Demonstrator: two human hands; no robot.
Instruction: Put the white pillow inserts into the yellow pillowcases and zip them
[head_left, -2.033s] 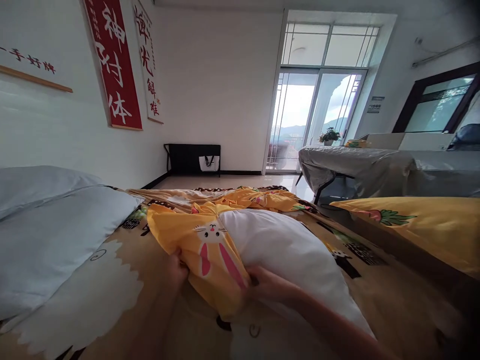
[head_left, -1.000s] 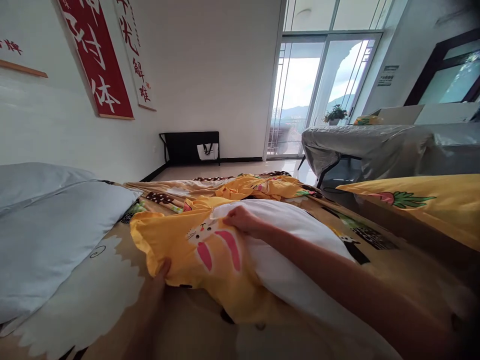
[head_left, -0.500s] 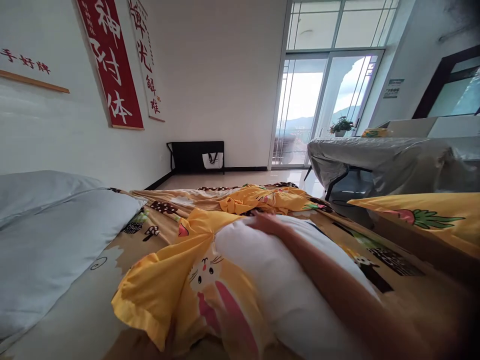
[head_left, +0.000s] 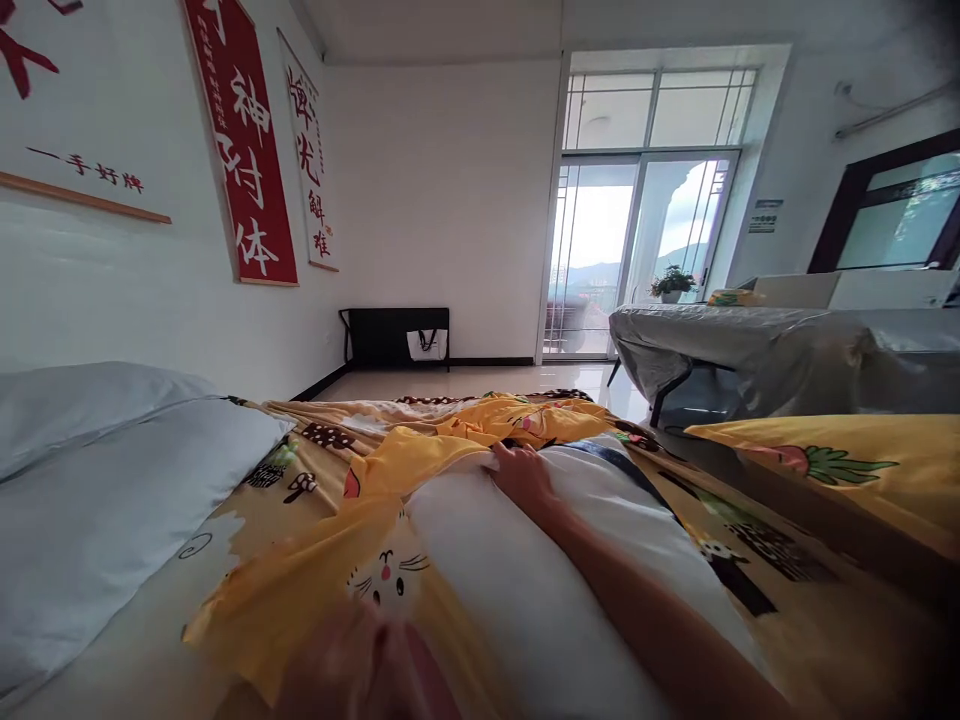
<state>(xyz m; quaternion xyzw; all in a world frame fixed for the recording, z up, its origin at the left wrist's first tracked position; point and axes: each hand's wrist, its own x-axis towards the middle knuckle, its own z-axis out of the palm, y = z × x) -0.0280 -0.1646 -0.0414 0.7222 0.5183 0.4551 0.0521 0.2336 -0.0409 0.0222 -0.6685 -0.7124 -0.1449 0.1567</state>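
A white pillow lies in front of me, partly inside a yellow pillowcase printed with a rabbit face. The case covers its left side. At the pillow's far end my right hand has its fingers curled on the white edge, the forearm stretched across the pillow. Low in the picture, my left hand is smeared by motion over the yellow cloth near the rabbit's ears. Its fingers cannot be made out.
Beneath is a brown patterned bed sheet. Pale pillows lie at the left, another yellow printed cloth at the far side. A yellow pillow is at the right. Beyond stands a table under plastic sheeting.
My right hand has gone from lying over the pillow's far end to gripping its edge. My left hand has come into view at the bottom. The pillowcase has shifted left, and the view has tilted up.
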